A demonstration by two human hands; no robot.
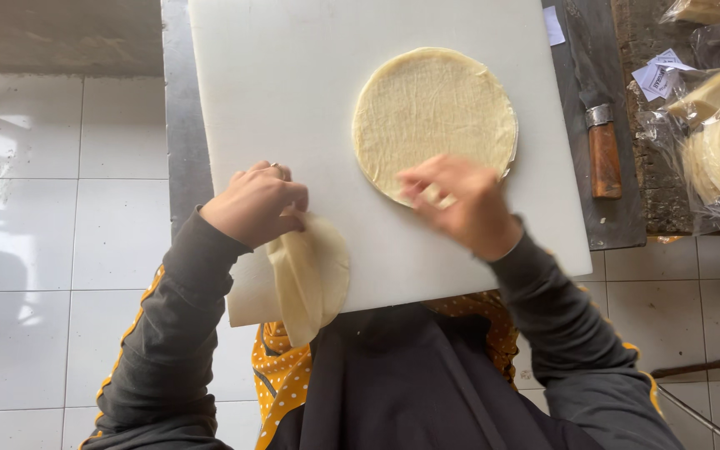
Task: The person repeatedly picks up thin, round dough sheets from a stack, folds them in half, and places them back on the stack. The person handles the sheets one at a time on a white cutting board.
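Left hand (256, 202) curled, pinching folded wrapper (310, 279) | right hand (460, 204) flat on wrapper stack (435, 112)

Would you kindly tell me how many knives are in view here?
1. A wooden-handled knife lies on the grey metal table, just right of the white plastic cutting board, blade pointing away. Others may be hidden under the clear plastic bags at far right.

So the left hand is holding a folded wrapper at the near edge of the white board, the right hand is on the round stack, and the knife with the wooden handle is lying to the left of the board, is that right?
Not quite: the knife with the wooden handle lies to the right of the white board, on the metal table, as the head view shows. The rest holds: the left hand holds a folded wrapper at the near edge, and the right hand is on the round stack.
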